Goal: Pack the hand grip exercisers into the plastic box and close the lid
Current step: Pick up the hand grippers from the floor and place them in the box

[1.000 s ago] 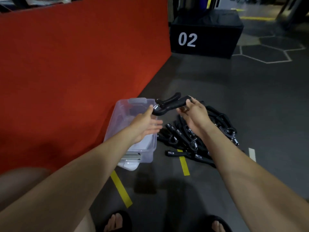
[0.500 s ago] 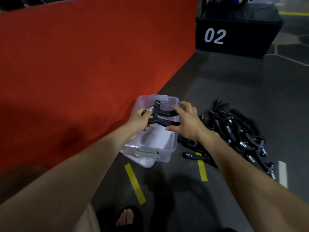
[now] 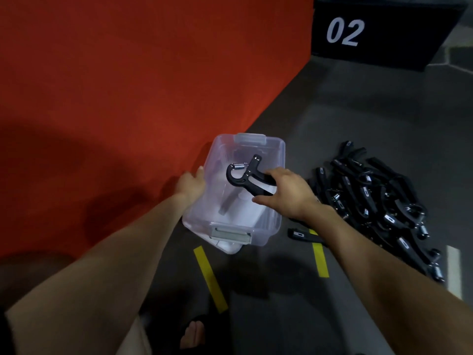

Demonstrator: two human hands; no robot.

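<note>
Nearest the camera a bare foot in a dark sandal (image 3: 192,334) rests on the grey floor (image 3: 332,124), with two yellow tape strips (image 3: 210,279) ahead of it. Just beyond stands the clear plastic box (image 3: 271,228), lid off, a grey latch at its near and far ends; something white pokes out from under its near edge. The left hand (image 3: 190,183) rests against the box's left wall, fingers hooked over the rim. The right hand (image 3: 288,194) pinches the handles of one black hand grip exerciser (image 3: 245,176) and holds it over the open box, spring end toward the left. To the right of the box, on the floor, lies a heap of exercisers (image 3: 378,201). A red mat (image 3: 128,85) borders the box on the left. Farthest off sits a black block marked 02 (image 3: 384,29).
</note>
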